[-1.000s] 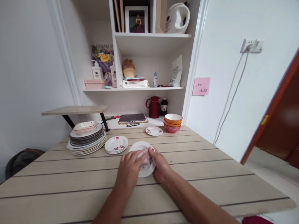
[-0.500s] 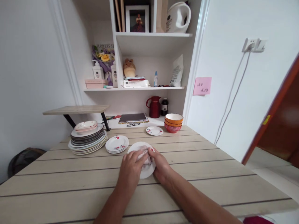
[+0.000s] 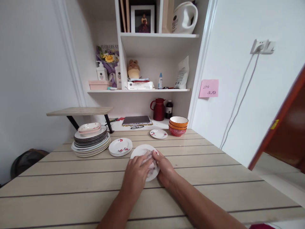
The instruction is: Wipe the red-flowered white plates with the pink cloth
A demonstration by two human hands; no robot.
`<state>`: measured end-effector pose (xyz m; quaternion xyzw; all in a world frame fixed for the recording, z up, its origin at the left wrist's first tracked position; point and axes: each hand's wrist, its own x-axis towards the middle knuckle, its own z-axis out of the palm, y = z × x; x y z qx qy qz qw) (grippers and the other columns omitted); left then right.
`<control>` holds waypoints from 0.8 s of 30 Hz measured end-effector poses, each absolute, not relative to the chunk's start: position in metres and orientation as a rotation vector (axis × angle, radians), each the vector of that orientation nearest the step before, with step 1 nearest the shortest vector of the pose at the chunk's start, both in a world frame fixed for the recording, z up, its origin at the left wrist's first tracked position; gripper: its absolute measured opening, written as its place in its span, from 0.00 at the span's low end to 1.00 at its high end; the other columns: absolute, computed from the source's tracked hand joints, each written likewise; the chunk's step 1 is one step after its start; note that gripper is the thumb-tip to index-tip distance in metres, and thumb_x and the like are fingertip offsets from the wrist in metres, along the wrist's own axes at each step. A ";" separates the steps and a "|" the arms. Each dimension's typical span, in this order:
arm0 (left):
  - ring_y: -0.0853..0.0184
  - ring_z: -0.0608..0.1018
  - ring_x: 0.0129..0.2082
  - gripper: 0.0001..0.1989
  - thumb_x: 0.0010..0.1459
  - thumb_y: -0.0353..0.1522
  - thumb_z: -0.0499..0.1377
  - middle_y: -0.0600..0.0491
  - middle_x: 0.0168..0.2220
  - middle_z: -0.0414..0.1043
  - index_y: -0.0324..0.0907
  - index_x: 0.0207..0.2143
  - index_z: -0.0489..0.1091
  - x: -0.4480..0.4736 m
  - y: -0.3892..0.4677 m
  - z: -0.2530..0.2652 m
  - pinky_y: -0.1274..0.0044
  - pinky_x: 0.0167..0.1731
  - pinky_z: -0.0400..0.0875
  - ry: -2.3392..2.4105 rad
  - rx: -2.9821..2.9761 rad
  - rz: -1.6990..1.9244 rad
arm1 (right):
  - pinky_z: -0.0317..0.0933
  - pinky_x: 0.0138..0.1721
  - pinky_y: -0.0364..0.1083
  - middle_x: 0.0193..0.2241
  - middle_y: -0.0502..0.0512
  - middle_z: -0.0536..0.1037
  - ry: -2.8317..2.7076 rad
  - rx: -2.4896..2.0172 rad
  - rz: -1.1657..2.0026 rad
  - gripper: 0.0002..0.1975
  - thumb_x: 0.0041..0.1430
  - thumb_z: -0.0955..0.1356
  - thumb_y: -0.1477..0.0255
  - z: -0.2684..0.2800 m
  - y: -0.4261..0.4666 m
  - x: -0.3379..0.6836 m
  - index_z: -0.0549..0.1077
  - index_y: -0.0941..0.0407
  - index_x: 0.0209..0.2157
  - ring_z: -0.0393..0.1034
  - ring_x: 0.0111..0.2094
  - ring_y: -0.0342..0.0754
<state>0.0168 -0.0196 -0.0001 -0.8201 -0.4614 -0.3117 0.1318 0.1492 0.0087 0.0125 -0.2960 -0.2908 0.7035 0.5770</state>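
A white plate (image 3: 138,150) is held tilted above the wooden table, near its middle. My right hand (image 3: 166,168) grips its right edge, with the thumb over the rim. My left hand (image 3: 135,169) presses a thin, crumpled whitish cloth or tissue (image 3: 149,157) against the plate's face; its fingers partly cover it. Left of the plate lies a small stack of white plates with red flowers (image 3: 120,146). Another flowered plate (image 3: 159,134) rests farther back, beside stacked orange and red bowls (image 3: 178,126).
A tall pile of plates (image 3: 91,143), topped by small pinkish dishes, stands at left near a raised wooden stand (image 3: 79,111). At the back are a dark laptop (image 3: 136,120), eyeglasses (image 3: 137,127), a red jug (image 3: 159,109) and a dark bottle (image 3: 169,109).
The view has turned slightly left, so things appear a little farther right. My left fingers have shifted slightly on the plate; both hands keep their hold.
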 end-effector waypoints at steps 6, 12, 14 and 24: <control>0.56 0.74 0.44 0.17 0.59 0.27 0.55 0.45 0.45 0.74 0.44 0.51 0.72 0.014 -0.017 0.002 0.64 0.42 0.71 -1.678 -2.179 -0.869 | 0.66 0.30 0.45 0.29 0.52 0.81 -0.618 -0.766 1.619 0.13 0.53 0.70 0.67 0.009 0.013 0.149 0.73 0.54 0.41 0.73 0.27 0.47; 0.59 0.74 0.45 0.18 0.59 0.26 0.55 0.47 0.46 0.72 0.46 0.51 0.72 0.018 -0.024 -0.002 0.64 0.46 0.71 -1.440 -2.434 -0.886 | 0.67 0.31 0.45 0.28 0.51 0.80 -0.622 -0.720 1.598 0.12 0.51 0.72 0.67 0.008 0.013 0.149 0.73 0.55 0.38 0.73 0.28 0.47; 0.60 0.74 0.44 0.19 0.59 0.26 0.55 0.47 0.46 0.72 0.47 0.51 0.72 0.019 -0.024 -0.002 0.65 0.46 0.71 -1.405 -2.482 -0.918 | 0.66 0.31 0.43 0.26 0.51 0.79 -0.664 -0.717 1.587 0.12 0.50 0.73 0.66 0.008 0.012 0.149 0.73 0.56 0.36 0.72 0.27 0.46; 0.58 0.74 0.46 0.16 0.61 0.31 0.54 0.46 0.46 0.73 0.44 0.50 0.72 0.012 -0.019 -0.004 0.67 0.44 0.72 -1.685 -2.226 -0.956 | 0.66 0.30 0.45 0.28 0.52 0.81 -0.661 -0.791 1.602 0.14 0.52 0.71 0.66 0.007 0.013 0.148 0.73 0.55 0.41 0.73 0.27 0.48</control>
